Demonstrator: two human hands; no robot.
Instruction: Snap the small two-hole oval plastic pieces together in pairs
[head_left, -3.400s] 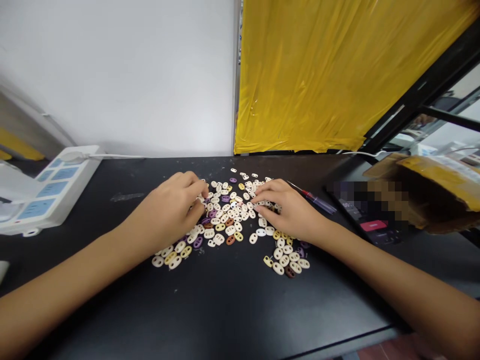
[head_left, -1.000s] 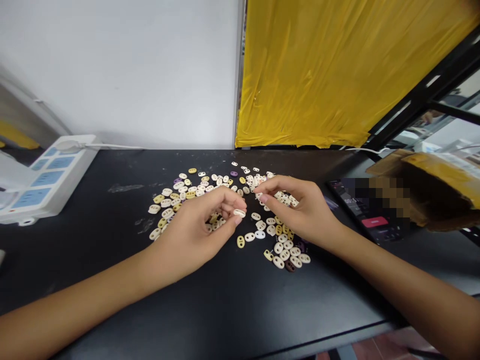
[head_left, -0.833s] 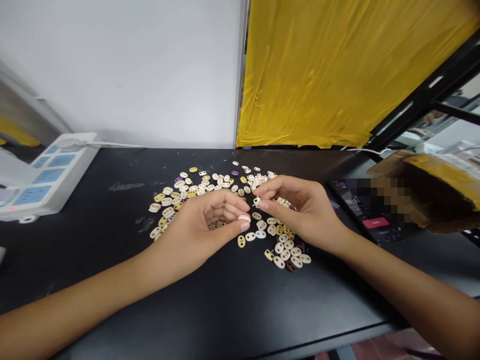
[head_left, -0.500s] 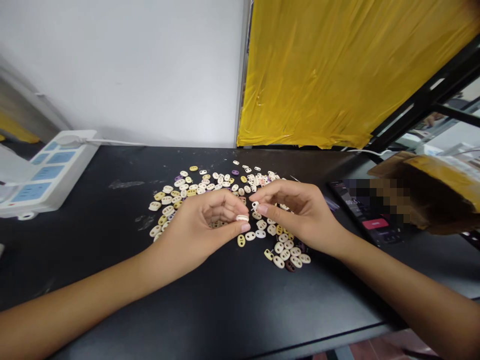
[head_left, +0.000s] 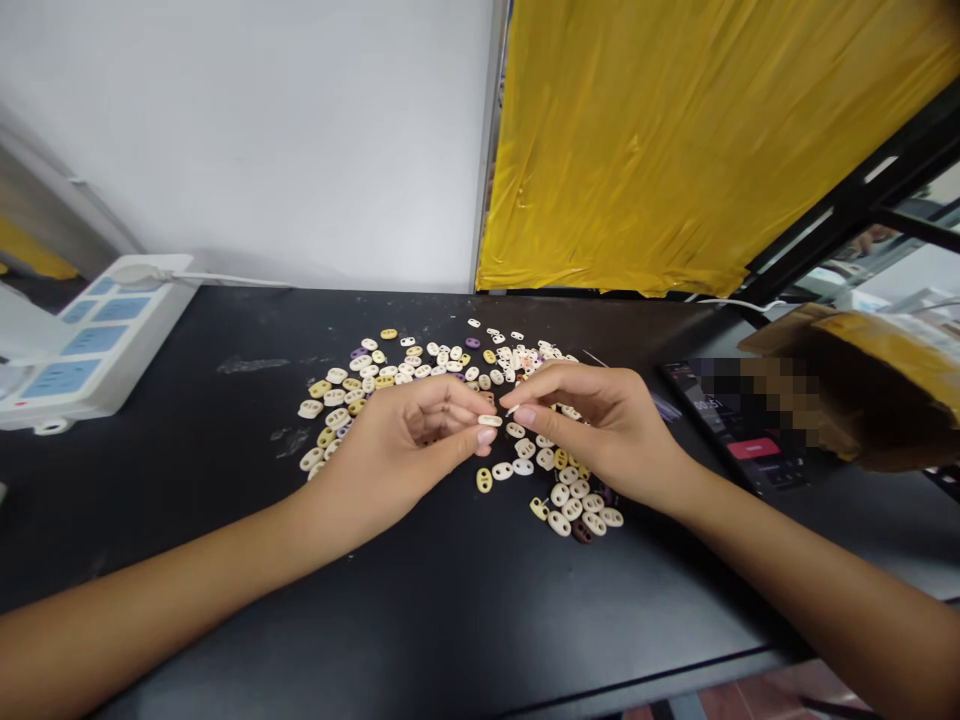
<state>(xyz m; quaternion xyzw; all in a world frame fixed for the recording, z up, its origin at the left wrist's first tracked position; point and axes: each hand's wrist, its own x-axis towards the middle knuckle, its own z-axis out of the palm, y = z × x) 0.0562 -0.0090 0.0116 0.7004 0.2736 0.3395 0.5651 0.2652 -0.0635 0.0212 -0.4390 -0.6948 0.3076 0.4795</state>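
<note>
My left hand [head_left: 420, 435] pinches a cream oval piece [head_left: 490, 421] between thumb and fingertips; it looks like part of a two-hole cord stopper, with its edge toward me. Facing it, my right hand [head_left: 589, 420] holds a small flat white piece [head_left: 513, 409] between thumb and index finger, seen nearly edge-on. A narrow gap separates the two held pieces. Around and beneath both hands lie many oval two-hole pieces [head_left: 559, 523] in cream, yellow, purple and brown. Smaller white two-hole pieces [head_left: 517, 336] are gathered behind my right hand. My palms hide part of the spread.
A white power strip [head_left: 82, 345] stands on the black table [head_left: 420, 620] at the left. To the right lie a phone [head_left: 750, 447] with a lit screen and an open cardboard box [head_left: 885, 400]. A white panel and yellow sheeting [head_left: 615, 150] rise behind the table.
The small white piece in my right hand has turned from showing its hole to nearly edge-on. The oval piece in my left hand has risen slightly and moved closer to it.
</note>
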